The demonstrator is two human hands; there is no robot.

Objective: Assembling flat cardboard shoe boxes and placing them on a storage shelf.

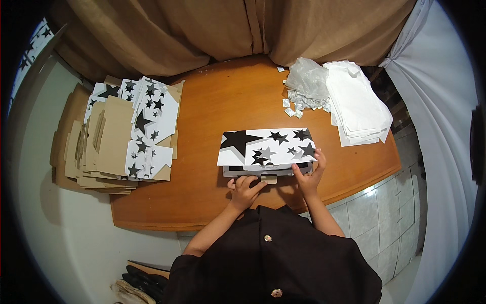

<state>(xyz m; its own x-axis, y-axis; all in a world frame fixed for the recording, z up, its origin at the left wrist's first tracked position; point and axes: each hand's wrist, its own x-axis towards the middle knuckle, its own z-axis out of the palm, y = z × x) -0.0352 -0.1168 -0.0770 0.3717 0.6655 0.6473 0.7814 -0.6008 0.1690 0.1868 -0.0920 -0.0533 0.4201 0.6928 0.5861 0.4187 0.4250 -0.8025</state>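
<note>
A white cardboard box (268, 147) printed with black and grey stars sits on the table in front of me. Its lid is folded over the top, and a dark gap shows along the near side between lid and front wall. My left hand (244, 192) is at the front wall with fingers bent against it, beside a small brown cardboard tab (269, 180) that sticks out. My right hand (310, 175) grips the near right corner, thumb on the front edge of the lid and fingers along the right side.
Flat star-printed cardboard blanks (152, 111) are piled at the left of the wooden table (212, 101). At the back right lie small white sachets (289, 111), a clear plastic bag (307, 81) and a stack of white paper sheets (357, 101). Brown curtain (212, 30) hangs behind.
</note>
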